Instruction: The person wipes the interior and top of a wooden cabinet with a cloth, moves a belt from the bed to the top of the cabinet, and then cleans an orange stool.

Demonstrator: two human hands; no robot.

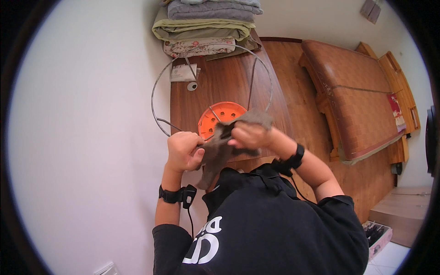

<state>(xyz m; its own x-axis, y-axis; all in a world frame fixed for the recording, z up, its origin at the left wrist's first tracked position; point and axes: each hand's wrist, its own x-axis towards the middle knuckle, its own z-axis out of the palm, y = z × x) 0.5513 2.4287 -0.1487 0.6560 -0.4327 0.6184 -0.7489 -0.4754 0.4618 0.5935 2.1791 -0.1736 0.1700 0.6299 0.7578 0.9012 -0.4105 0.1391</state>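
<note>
Both hands hold a grey-brown cloth [220, 151], blurred by motion, in front of my chest. My left hand [185, 151] is closed with its thumb along the cloth's left side. My right hand [250, 134] grips a bunched part of it, and more cloth lies over that wrist. Just beyond the hands is an orange round plastic piece [205, 120] with holes along its edge. A large metal wire ring [152, 92] with several rods surrounds it; the hands and cloth hide its near side.
A stack of folded bedding [206, 29] sits at the far end of the wooden table [223, 79]. A flat plastic packet [184, 73] and a roll of white tape [192, 86] lie by the left wall. A bed [354, 99] stands to the right.
</note>
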